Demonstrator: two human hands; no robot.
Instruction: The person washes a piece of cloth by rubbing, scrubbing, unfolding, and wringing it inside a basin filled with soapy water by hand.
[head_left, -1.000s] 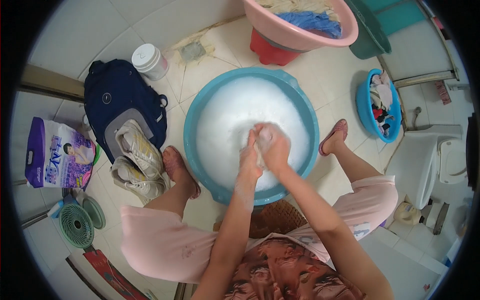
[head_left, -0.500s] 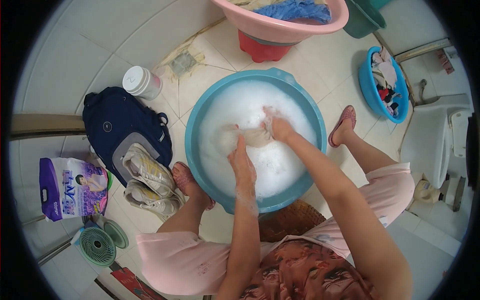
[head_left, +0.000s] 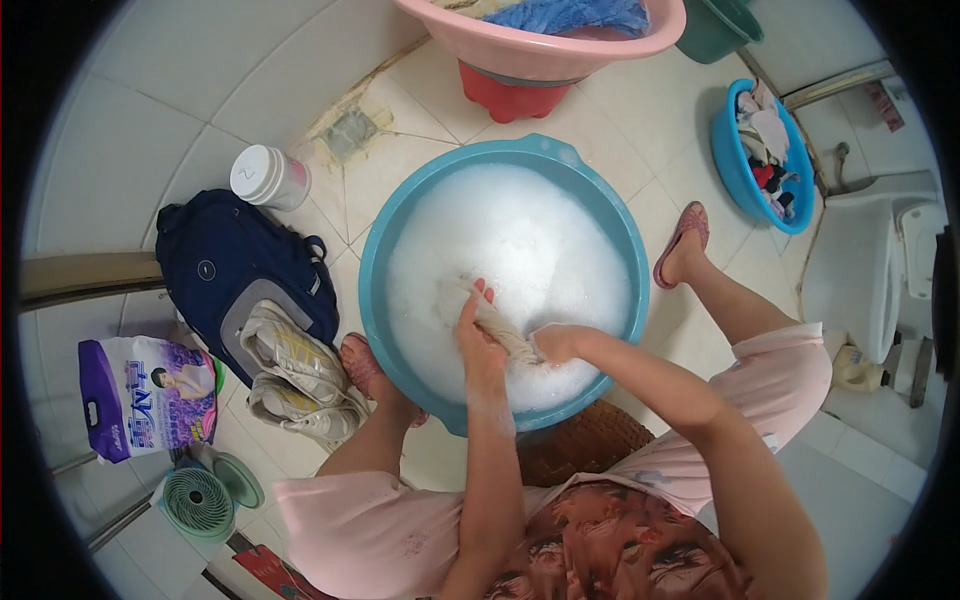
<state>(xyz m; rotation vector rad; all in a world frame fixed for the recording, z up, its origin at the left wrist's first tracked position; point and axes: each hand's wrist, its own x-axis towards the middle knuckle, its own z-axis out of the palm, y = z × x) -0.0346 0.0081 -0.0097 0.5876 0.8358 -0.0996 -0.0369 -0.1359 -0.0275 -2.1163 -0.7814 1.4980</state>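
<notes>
A wide blue basin (head_left: 372, 300) full of white suds (head_left: 520, 225) stands between my feet. A wet beige cloth (head_left: 507, 333) stretches between my two hands at the near side of the suds. My left hand (head_left: 479, 338) is closed around the cloth's left part, fingertips pointing up. My right hand (head_left: 556, 343) grips its right end, wrist bent, with foam about the knuckles. The cloth's far left end sinks into the foam and is hidden there.
A pink basin (head_left: 455, 28) with wet laundry sits on a red stool (head_left: 512, 95) beyond. A smaller blue basin (head_left: 728, 165) of clothes is at right. At left are a white tub (head_left: 268, 177), navy backpack (head_left: 225, 265), pale sneakers (head_left: 290, 350) and purple detergent bag (head_left: 150, 395).
My right hand has come nearer to me, drawing the cloth's right end down out of the middle suds. My left hand has moved slightly toward me. The view has shifted a little.
</notes>
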